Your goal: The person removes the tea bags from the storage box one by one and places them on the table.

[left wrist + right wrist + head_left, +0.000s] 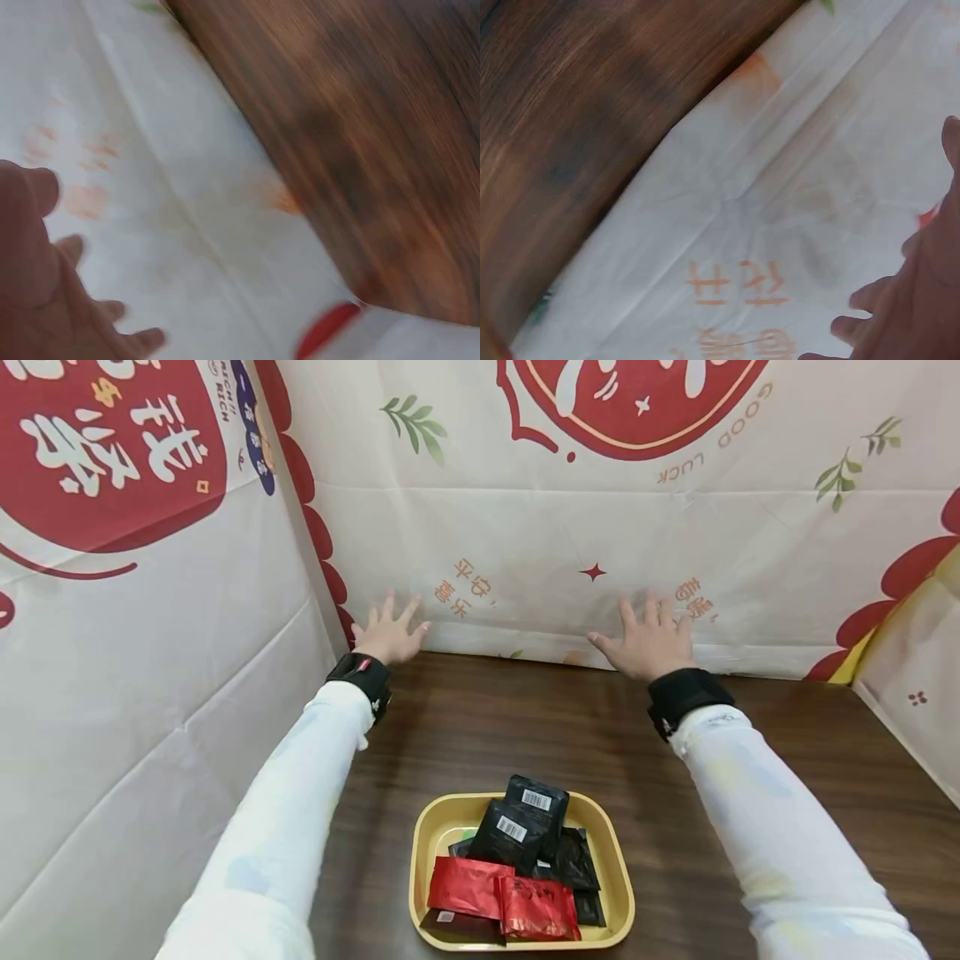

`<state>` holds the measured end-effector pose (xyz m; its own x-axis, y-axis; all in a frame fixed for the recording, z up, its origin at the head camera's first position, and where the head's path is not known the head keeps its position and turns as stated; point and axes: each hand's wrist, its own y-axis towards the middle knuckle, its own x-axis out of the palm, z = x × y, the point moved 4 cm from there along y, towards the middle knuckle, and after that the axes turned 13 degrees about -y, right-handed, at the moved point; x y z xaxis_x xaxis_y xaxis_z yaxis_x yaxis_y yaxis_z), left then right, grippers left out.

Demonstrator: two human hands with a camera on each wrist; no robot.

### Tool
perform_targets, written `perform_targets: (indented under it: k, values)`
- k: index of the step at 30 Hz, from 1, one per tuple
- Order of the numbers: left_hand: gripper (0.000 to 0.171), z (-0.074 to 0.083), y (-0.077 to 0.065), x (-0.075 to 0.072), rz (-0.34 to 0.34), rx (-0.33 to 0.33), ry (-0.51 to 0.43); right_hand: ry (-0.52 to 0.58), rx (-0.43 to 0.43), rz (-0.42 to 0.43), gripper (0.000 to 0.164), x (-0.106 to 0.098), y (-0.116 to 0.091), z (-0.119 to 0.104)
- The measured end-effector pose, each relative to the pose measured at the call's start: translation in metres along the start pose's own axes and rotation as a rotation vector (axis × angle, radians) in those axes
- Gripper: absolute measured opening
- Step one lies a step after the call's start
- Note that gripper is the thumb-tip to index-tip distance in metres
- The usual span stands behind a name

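Note:
Both arms reach forward over the dark wooden table [480, 727]. My left hand [388, 637] has its fingers spread and holds nothing; it is near the back left corner, before the white printed cloth [525, 543]. With fingers also spread, my right hand [651, 642] is before the same cloth, further right, and nothing is in it. Each wrist wears a black band. Close to the body sits a yellow tray [423, 827] with several black packets [513, 831] and red packets [536, 908] piled in it, away from both hands.
White cloth walls with red prints enclose the table at the back, at the left [247, 735] and at the right [911, 693]. The table's back edge meets the cloth just below the hands.

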<state>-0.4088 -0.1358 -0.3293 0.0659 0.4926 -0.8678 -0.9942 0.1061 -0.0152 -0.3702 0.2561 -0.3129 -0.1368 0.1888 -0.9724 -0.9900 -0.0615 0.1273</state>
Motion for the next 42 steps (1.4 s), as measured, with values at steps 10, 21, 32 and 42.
perform_targets:
  k: [10, 21, 32, 42]
  values:
    - [0.069, -0.002, -0.126, 0.044, -0.229, 0.164, -0.190, 0.093, -0.319, 0.138, 0.088, 0.005, -0.093, -0.050]
    - [0.044, -0.015, -0.207, 0.084, -0.373, 0.260, -0.257, 0.351, -0.467, -0.163, 0.071, 0.044, -0.177, -0.091]
    - [0.046, -0.010, -0.196, 0.089, -0.380, 0.358, -0.360, 0.663, -0.736, -0.131, 0.009, 0.050, -0.165, -0.088]
    - [0.042, -0.014, -0.181, 0.079, -0.330, 0.023, -1.030, 0.714, -0.607, 0.125, 0.012, 0.022, -0.135, -0.075]
